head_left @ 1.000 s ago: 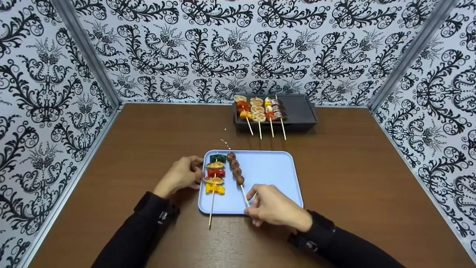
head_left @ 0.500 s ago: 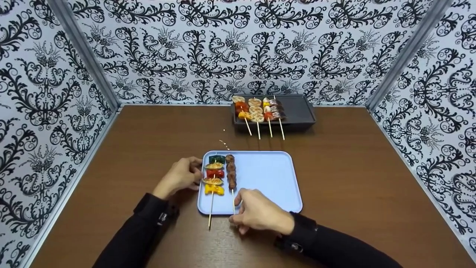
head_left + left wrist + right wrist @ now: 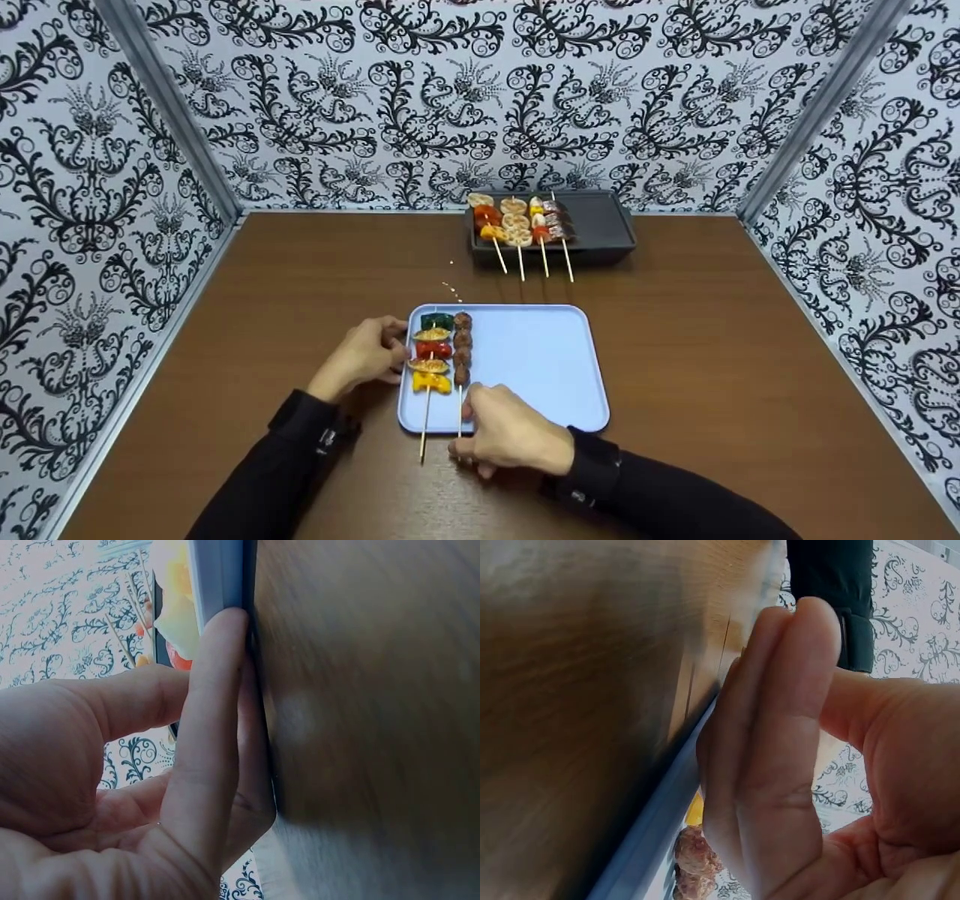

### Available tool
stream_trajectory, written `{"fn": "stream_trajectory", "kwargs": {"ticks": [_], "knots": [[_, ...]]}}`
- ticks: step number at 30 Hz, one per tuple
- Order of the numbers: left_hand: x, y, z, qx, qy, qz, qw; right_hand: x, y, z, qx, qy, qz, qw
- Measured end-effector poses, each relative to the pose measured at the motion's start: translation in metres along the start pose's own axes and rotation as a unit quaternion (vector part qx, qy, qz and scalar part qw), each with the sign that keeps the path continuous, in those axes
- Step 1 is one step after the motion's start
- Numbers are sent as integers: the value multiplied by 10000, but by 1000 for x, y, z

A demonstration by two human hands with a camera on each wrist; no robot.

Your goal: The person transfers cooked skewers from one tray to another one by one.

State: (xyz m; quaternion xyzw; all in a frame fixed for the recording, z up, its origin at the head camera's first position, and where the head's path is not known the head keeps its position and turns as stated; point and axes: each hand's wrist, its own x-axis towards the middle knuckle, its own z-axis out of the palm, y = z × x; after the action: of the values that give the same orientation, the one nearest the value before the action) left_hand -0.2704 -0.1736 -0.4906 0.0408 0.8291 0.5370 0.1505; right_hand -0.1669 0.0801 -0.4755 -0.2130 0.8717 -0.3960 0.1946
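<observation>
A light blue tray (image 3: 536, 360) lies on the table. My left hand (image 3: 366, 354) grips its left edge, with one fingertip against the outer wall of the rim in the left wrist view. Along the tray's left side is a vegetable skewer (image 3: 433, 350) with green, red and yellow pieces, its stick jutting past the front rim. Close beside it on the right lies a skewer of brown meatballs (image 3: 462, 349), nearly parallel. My right hand (image 3: 516, 431) pinches that stick near the front rim. In the right wrist view the fingers hide the stick, and meatballs (image 3: 695, 851) show below them.
Behind the tray, near the patterned back wall (image 3: 420, 97), stands a dark grill plate (image 3: 604, 217). Several skewers (image 3: 517, 221) lie on its left half, sticks overhanging the front. Small pale specks (image 3: 451, 289) dot the brown table (image 3: 697, 315) between grill and tray.
My right hand has moved left with the meatball skewer, which has swung from a slant to lie almost straight beside the vegetable skewer. The left hand keeps its place on the tray.
</observation>
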Motion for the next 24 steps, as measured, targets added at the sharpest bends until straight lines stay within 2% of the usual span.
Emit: {"fn": "stream_trajectory", "kwargs": {"ticks": [10, 24], "knots": [[-1, 1, 0, 8, -9, -29, 10000, 0, -2, 1, 196, -168, 145, 9996], [1, -2, 0, -61, -27, -10, 10000, -1, -2, -1, 142, -268, 56, 9995]]}}
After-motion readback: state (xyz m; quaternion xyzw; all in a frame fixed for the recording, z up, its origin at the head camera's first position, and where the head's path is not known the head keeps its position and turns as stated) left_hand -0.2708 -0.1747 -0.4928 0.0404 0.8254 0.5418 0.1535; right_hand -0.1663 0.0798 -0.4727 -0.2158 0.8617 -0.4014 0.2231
